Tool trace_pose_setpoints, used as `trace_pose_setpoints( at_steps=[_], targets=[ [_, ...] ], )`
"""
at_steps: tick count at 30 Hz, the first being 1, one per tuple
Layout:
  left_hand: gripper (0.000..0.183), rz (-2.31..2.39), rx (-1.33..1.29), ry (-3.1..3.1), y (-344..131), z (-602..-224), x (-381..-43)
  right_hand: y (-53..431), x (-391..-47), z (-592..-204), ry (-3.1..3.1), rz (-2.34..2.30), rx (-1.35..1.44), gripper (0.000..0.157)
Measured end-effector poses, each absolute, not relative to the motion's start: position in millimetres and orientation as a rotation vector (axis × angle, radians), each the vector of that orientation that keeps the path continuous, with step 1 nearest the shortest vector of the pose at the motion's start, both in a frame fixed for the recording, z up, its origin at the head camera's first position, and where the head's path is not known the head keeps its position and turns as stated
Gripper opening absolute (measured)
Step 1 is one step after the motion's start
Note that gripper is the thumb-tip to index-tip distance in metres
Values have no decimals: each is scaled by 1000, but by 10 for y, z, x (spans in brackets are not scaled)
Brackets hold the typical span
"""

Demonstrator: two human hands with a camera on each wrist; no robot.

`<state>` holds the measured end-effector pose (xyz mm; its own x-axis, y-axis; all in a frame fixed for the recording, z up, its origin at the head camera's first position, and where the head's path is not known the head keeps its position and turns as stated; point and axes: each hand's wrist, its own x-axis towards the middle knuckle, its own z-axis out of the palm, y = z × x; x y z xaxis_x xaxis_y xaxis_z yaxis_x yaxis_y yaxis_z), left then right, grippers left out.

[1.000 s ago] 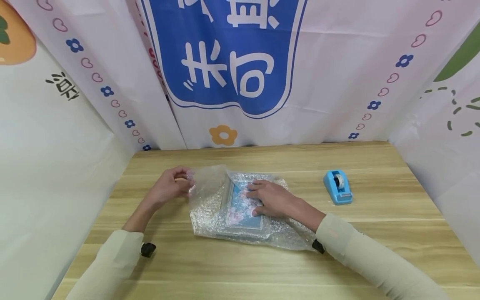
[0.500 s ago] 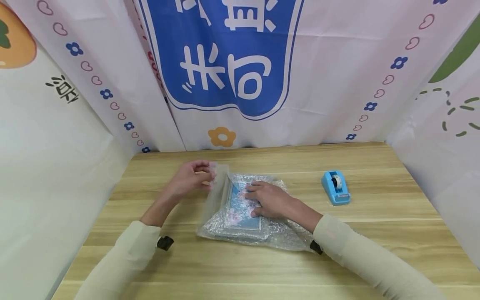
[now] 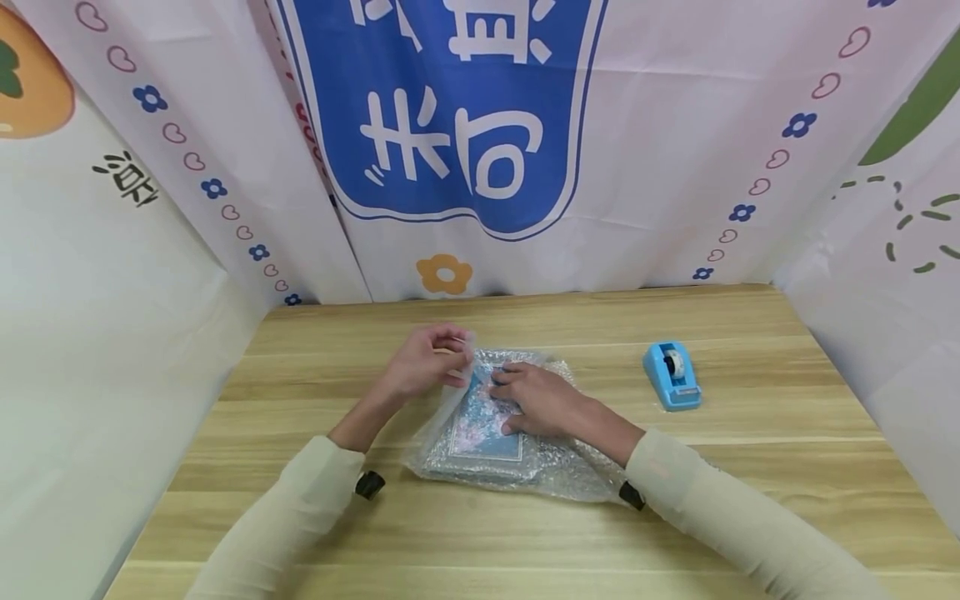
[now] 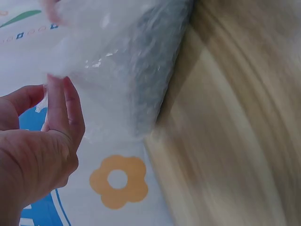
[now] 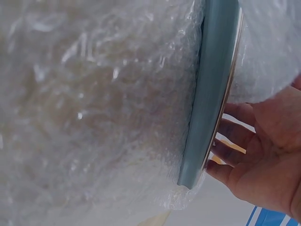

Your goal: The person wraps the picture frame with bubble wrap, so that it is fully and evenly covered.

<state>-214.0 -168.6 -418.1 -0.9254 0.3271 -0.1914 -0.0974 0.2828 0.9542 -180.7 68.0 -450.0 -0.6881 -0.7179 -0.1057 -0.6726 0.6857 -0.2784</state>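
Head view: left hand [image 3: 431, 360] pinches soft bubble wrap [image 3: 581, 473]; right hand [image 3: 542, 402] rests, fingers spread, on frame [image 3: 483, 437], likely stiff, best held by edges

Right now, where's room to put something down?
Bare table lies right of the tape dispenser, and between the sleeves, on the person's side of the bubble wrap. It's crowded at the framed picture: left hand, right hand.

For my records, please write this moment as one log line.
left hand: pinches edge of bubble wrap | right hand: rests on framed floral picture | blue tape dispenser: unheld, on wooden table
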Motion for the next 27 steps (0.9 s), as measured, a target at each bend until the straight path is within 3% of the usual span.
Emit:
trace_pose_setpoints(
  at_steps=[27],
  targets=[
    [30, 1517, 185, 2263, -1450, -4568, -2151, 720, -1817, -4541, 2697, -404, -1115, 67]
  ],
)
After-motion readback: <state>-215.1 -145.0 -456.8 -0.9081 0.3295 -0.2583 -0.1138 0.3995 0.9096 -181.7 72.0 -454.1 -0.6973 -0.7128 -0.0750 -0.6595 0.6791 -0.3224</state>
